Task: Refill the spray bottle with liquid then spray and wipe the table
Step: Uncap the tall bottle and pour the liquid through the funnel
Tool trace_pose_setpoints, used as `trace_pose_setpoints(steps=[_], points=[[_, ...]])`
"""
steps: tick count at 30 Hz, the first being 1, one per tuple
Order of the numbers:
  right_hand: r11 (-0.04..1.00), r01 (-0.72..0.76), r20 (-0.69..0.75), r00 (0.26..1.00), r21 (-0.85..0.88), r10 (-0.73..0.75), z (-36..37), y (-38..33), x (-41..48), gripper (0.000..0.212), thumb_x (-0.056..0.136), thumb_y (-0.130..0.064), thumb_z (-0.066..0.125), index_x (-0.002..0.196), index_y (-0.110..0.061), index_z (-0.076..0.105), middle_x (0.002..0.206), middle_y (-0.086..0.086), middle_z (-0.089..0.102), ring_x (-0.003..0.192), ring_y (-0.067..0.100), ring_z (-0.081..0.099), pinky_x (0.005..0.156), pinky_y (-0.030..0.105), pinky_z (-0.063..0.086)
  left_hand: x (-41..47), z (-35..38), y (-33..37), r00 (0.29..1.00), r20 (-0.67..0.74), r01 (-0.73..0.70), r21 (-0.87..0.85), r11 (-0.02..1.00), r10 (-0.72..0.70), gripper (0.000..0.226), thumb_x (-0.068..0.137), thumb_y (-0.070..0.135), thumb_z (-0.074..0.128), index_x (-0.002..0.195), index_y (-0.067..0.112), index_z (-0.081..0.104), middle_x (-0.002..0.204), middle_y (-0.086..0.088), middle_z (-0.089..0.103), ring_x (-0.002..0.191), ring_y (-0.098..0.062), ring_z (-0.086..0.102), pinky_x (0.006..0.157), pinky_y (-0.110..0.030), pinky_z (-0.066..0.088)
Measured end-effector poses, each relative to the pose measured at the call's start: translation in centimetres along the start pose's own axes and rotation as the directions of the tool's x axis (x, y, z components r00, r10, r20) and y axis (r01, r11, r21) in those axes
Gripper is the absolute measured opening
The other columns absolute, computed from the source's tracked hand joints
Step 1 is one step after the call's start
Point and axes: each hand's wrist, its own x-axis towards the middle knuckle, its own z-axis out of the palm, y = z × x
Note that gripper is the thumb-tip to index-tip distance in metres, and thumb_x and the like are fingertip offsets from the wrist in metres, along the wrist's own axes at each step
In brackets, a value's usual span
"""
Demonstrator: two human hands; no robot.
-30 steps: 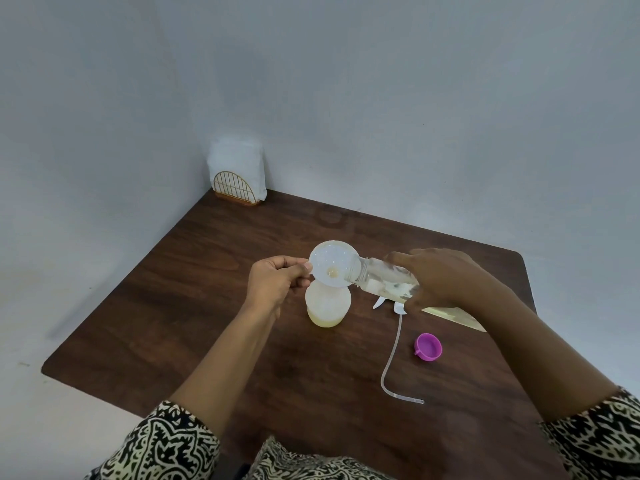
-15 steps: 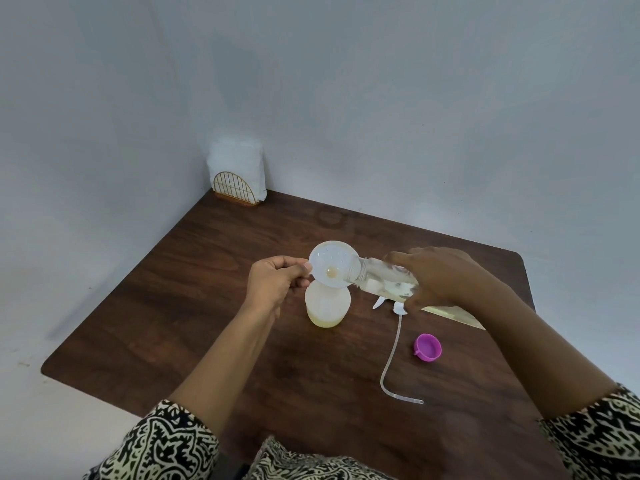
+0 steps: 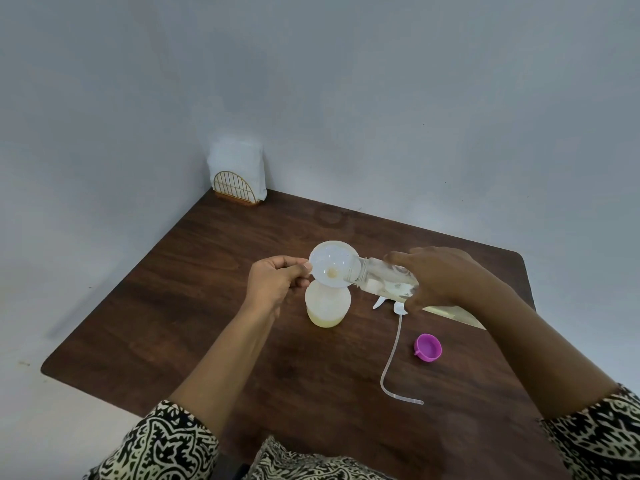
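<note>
At the far left corner of the tabletop point(image 3: 166, 306) stands one napkin holder point(image 3: 239, 183). Near the middle, the left hand point(image 3: 273, 282) pinches the left rim of the single funnel point(image 3: 334, 264) between its fingers point(image 3: 299, 263). The funnel sits in the neck of the one spray bottle point(image 3: 327, 306), which stands upright with a little yellowish liquid at its bottom. One clear bottle point(image 3: 381, 280) lies nearly level, its long axis running left to right and its mouth pointing left over the funnel's rim; the right hand point(image 3: 440, 278) has its fingers wrapped round the bottle's body. Toward the right edge, one spray head point(image 3: 399, 308) lies flat with its tube trailing toward the near edge, and beside it one purple cap point(image 3: 428, 347).
</note>
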Motion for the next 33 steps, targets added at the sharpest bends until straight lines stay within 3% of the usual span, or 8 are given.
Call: trace_pose_setpoints(steps=[6,26,33], points=[[1.000,0.005,-0.004,1.000,0.005,-0.005,0.10,0.06,0.05,0.069,0.071,-0.045,0.069,0.132,-0.037,0.037,0.104,-0.008,0.060,0.084,0.013,0.052,0.064,0.026,0.040,0.06,0.00,-0.06,1.000,0.003,-0.005,-0.005,1.000,0.005,0.004,0.080,0.004,0.074,0.079,0.008,0.073,0.064,-0.006,0.071,0.051,-0.009,0.060,0.053,-0.020,0.052],[1.000,0.013,-0.009,1.000,-0.011,-0.014,-0.10,-0.04,0.15,0.069,0.070,-0.047,0.070,0.131,-0.036,0.040,0.104,-0.010,0.060,0.082,0.011,0.051,0.051,0.019,0.026,0.02,-0.01,-0.09,1.000,-0.012,-0.006,0.016,1.000,0.006,0.003,0.080,0.006,0.075,0.082,0.007,0.074,0.067,-0.006,0.072,0.052,-0.009,0.061,0.054,-0.020,0.052],[1.000,0.006,-0.001,1.000,-0.015,-0.006,-0.40,-0.20,0.02,0.066,0.069,-0.048,0.070,0.127,-0.036,0.041,0.092,-0.011,0.054,0.079,0.012,0.049,0.056,0.023,0.033,0.00,-0.01,-0.07,1.000,-0.010,-0.007,0.021,1.000,0.007,0.003,0.080,0.006,0.074,0.081,0.008,0.073,0.064,-0.005,0.072,0.050,-0.007,0.060,0.055,-0.020,0.053]])
